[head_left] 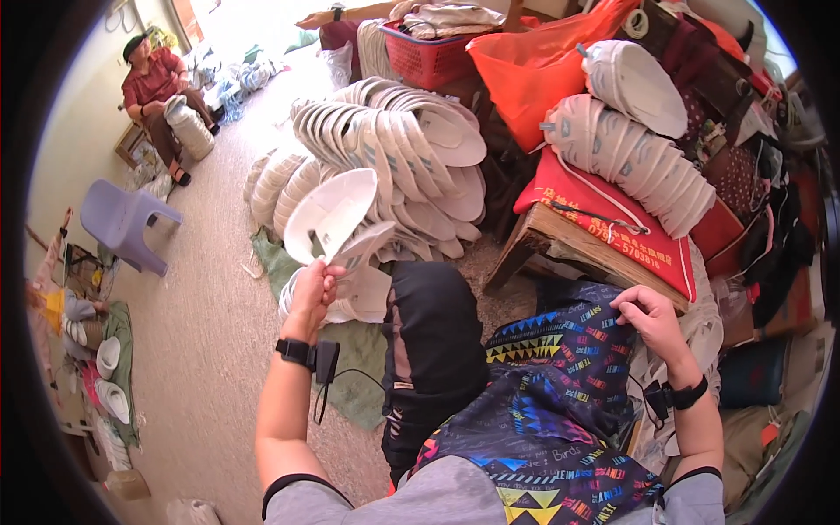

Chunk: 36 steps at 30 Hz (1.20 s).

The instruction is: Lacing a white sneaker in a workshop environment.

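Note:
Pinched between the fingers of my left hand (318, 293) is a white shoe upper (354, 194), held up by one end with its open inside showing. Behind it rise nested stacks of white shoe uppers (376, 131), and more uppers (363, 296) lie just beside my left hand. My right hand (652, 322) is over my right thigh, near the dark patterned apron (569, 385). Its fingers are curled with thumb and forefinger close together; whatever they may hold is too small to make out. Each wrist wears a black strap with a small device.
A wooden stand (560, 241) with a red bag (612, 219) carries another row of nested uppers (626, 157) on the right. Behind are an orange bag (542, 74) and red basket (437, 54). Left are a purple plastic chair (131, 219) and a seated person (162, 87); another sits lower left.

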Each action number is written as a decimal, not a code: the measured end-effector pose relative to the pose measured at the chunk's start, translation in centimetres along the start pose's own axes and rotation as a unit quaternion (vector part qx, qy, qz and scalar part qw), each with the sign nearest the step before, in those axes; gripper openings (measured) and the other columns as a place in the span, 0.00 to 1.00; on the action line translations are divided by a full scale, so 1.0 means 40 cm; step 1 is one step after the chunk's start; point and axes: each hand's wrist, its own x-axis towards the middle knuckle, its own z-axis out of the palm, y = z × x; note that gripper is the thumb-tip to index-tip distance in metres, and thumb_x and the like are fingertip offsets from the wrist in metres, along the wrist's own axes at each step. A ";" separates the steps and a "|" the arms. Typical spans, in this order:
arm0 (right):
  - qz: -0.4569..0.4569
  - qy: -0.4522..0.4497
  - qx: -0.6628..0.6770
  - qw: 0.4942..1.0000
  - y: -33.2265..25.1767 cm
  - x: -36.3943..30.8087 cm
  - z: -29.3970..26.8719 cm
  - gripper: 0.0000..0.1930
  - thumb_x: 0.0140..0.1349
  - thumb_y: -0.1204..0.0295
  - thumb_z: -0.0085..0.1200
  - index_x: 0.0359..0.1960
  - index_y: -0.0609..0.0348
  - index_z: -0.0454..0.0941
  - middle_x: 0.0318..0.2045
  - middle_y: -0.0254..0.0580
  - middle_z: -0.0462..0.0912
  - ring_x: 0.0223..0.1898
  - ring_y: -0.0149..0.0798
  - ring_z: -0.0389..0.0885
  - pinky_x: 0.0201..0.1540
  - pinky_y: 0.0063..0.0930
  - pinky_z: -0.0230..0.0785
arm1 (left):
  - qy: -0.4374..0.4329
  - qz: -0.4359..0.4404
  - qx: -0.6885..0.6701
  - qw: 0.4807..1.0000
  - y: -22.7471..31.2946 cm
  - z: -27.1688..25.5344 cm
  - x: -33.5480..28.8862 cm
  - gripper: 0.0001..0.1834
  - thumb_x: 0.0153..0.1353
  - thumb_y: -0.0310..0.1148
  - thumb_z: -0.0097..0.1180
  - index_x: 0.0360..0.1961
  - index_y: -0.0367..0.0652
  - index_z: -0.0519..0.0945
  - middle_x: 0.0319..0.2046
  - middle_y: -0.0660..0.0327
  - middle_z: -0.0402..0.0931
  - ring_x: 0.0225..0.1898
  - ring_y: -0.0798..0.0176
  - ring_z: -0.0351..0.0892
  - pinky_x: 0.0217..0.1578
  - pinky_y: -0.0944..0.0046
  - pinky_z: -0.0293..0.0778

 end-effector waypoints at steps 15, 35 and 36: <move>-0.492 0.062 -0.302 0.814 -0.172 0.033 0.258 0.26 0.54 0.67 0.61 0.52 0.69 0.72 0.55 0.54 0.74 0.55 0.54 0.73 0.59 0.46 0.65 | -0.158 0.208 0.362 0.895 0.097 0.509 -0.456 0.29 0.69 0.44 0.45 0.18 0.32 0.81 0.12 0.60 0.75 0.09 0.74 0.63 0.12 0.73 0.58; 0.014 0.024 0.762 0.647 0.219 -0.188 0.010 0.22 0.72 0.64 0.43 0.64 0.61 0.64 0.59 0.48 0.75 0.59 0.47 0.74 0.65 0.41 0.63 | -0.350 0.351 0.269 0.826 -0.215 0.755 -0.325 0.19 0.68 0.31 0.51 0.58 0.38 0.73 0.48 0.61 0.70 0.44 0.70 0.72 0.47 0.69 0.69; 0.036 0.034 0.733 0.678 0.242 -0.197 0.017 0.23 0.72 0.64 0.41 0.65 0.61 0.62 0.60 0.48 0.73 0.60 0.47 0.73 0.66 0.41 0.62 | -0.382 0.330 0.272 0.820 -0.217 0.775 -0.341 0.22 0.67 0.33 0.53 0.61 0.39 0.71 0.54 0.59 0.67 0.47 0.67 0.72 0.50 0.67 0.69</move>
